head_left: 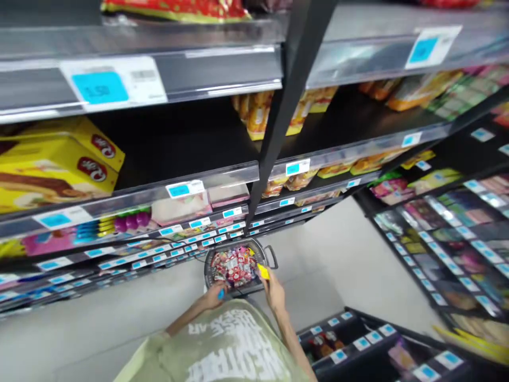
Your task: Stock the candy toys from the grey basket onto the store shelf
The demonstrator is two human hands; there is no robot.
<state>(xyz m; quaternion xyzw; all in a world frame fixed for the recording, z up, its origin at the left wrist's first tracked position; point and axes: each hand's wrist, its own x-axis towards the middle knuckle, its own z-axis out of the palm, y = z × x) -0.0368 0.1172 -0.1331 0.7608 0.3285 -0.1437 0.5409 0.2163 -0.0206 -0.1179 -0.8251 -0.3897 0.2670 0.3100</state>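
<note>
A dark basket (258, 248) full of small wrapped packets (235, 265) stands low in the middle, against the foot of the shelves. At its near left edge my left hand (214, 295) is closed on a small blue item (221, 293). My right hand (274, 289) holds a small yellow item (263, 271) between thumb and fingers, over the basket's right side. Both items are too small to name.
Tall shelves with price tags (113, 85) rise in front. Yellow boxes (59, 159) stand on a left shelf, bagged goods (260, 114) near the black upright (292, 63). More shelving (457, 254) lines the right. Pale floor (334, 254) shows between.
</note>
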